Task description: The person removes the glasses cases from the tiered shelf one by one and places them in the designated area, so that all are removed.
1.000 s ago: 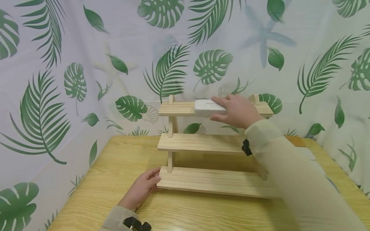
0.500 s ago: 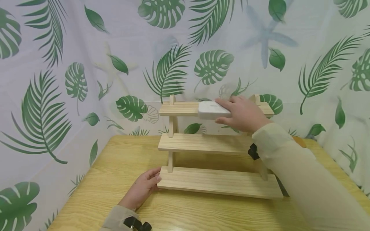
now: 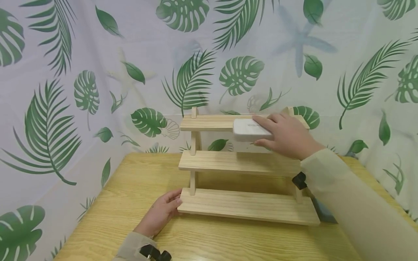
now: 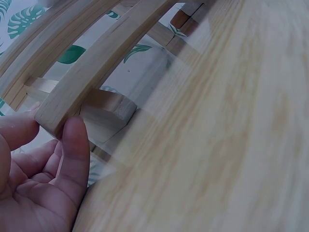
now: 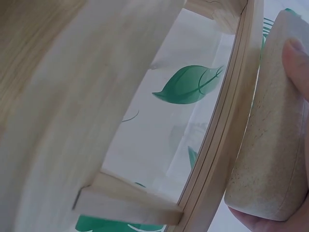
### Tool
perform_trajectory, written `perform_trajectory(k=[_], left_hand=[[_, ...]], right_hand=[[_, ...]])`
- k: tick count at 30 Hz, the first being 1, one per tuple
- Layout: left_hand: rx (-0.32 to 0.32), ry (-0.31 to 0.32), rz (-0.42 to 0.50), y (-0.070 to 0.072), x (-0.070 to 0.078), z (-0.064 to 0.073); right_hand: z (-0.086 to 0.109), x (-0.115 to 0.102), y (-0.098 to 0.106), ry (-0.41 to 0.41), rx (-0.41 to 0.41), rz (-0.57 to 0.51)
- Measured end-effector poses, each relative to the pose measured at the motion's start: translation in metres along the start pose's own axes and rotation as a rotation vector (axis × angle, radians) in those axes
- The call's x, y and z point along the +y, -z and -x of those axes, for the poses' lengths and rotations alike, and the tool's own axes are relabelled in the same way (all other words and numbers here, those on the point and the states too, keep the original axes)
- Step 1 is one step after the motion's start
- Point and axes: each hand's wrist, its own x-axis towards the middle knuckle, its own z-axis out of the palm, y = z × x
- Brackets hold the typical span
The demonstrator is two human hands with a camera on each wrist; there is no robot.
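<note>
A three-tier wooden display shelf (image 3: 245, 204) stands on the table. My left hand (image 3: 160, 214) holds the left end of its lowest board, with thumb and fingers pinching the board (image 4: 91, 72) in the left wrist view. Up at the top tier, my right hand (image 3: 287, 137) grips a white oblong case (image 3: 249, 130) with rounded corners and small lettering on top. The case overlaps the front edge of the top board in the head view. Its grainy side (image 5: 268, 140) appears close beside a board in the right wrist view; whether they touch, I cannot tell.
A blue-grey thing (image 3: 323, 212) lies right of the lowest board, partly hidden by my right sleeve (image 3: 352, 195). Behind the wood-grain table (image 3: 147, 174) hangs a white cloth (image 3: 137, 94) printed with green leaves. Small upright posts (image 3: 194, 112) rise above the top board.
My right hand has moved right and slightly down with the white case, from over the top board toward its front edge. The left hand and the shelf have stayed put.
</note>
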Motion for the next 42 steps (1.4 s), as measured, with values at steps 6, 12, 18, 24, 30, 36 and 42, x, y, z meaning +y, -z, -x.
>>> perform_trajectory(k=[6, 12, 18, 24, 30, 36, 42], left_hand=[[-0.006, -0.002, -0.002, 0.001, 0.001, -0.001], [-0.007, 0.000, -0.002, 0.002, 0.002, -0.001], [-0.009, -0.007, -0.004, 0.002, 0.002, -0.002], [-0.010, -0.004, -0.004, 0.001, 0.002, -0.002], [-0.010, -0.002, -0.002, 0.002, 0.001, -0.002], [-0.015, -0.009, -0.001, 0.003, -0.002, -0.002], [-0.012, -0.012, 0.007, 0.003, -0.003, -0.001]], right_hand=[[0.024, 0.005, 0.003, 0.034, 0.053, 0.007], [0.046, 0.010, 0.009, 0.067, 0.108, 0.025], [0.065, 0.014, 0.016, 0.059, 0.116, 0.016], [0.087, 0.016, 0.017, 0.034, 0.109, 0.001], [0.111, 0.022, 0.014, 0.036, 0.130, 0.001], [0.133, 0.030, 0.010, 0.008, 0.121, 0.002], [0.155, 0.041, 0.003, -0.037, 0.061, 0.022]])
